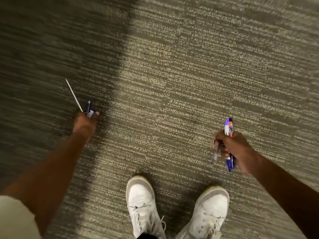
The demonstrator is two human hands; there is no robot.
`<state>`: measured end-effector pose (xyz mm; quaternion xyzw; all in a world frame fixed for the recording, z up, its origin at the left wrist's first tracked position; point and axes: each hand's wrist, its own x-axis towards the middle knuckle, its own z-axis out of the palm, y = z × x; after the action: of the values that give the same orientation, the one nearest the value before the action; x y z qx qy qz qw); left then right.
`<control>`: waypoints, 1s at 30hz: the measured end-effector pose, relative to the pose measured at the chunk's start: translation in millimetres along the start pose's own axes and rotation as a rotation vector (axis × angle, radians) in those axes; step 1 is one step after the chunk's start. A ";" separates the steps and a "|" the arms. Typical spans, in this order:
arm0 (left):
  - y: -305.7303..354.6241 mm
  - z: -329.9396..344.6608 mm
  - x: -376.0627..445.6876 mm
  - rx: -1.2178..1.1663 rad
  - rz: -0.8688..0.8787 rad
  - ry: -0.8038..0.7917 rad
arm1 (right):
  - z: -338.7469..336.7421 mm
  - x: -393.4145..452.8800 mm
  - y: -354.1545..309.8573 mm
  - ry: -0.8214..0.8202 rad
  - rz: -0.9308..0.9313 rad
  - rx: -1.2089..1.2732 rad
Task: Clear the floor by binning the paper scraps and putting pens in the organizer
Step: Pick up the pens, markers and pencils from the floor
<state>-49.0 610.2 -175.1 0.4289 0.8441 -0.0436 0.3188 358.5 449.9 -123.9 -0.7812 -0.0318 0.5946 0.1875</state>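
Observation:
I stand over grey striped carpet, both arms hanging down in the head view. My left hand is closed around a thin white pen that sticks up and to the left, plus a short blue pen beside it. My right hand grips a blue and white pen whose ends show above and below the fist, together with a clear pen that points down on the left. No paper scraps, bin or organizer are in view.
My two white sneakers stand on the carpet at the bottom centre. A dark shadow covers the left part of the floor. A pale sleeve shows at the lower left corner.

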 end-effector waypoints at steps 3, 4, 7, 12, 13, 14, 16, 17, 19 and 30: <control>-1.8 10.9 5.3 -0.007 -0.017 0.013 | -11.5 15.9 2.3 0.020 0.010 0.016; -2.2 13.6 6.0 0.015 0.015 0.023 | -15.0 20.0 4.6 0.023 0.005 0.029; -6.6 17.5 -0.8 0.088 0.136 0.029 | -27.2 21.1 11.5 0.026 -0.017 0.035; 9.8 13.2 -60.3 0.113 0.182 0.046 | -43.0 -12.7 17.9 0.073 -0.020 0.105; 16.9 11.8 -77.0 0.041 0.179 0.007 | -44.0 -25.6 18.1 0.076 -0.016 0.127; 25.9 11.0 -94.1 -0.060 0.145 -0.040 | -44.9 -37.9 18.4 0.071 -0.015 0.149; 46.3 4.3 -131.6 -0.282 0.049 -0.163 | -46.3 -68.7 19.1 0.055 -0.016 0.193; 57.0 0.6 -150.8 -0.372 0.012 -0.232 | -46.1 -83.2 19.2 0.045 -0.016 0.212; 78.7 -18.5 -197.2 -0.488 -0.035 -0.381 | -48.5 -121.3 13.3 0.036 -0.005 0.239; 168.9 -192.4 -405.3 -0.564 -0.013 -0.769 | -101.3 -354.7 -89.4 -0.147 -0.008 0.450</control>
<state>155.5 500.9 244.5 0.2731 0.6465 0.0299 0.7117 366.2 410.2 253.5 -0.6743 0.0852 0.6412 0.3564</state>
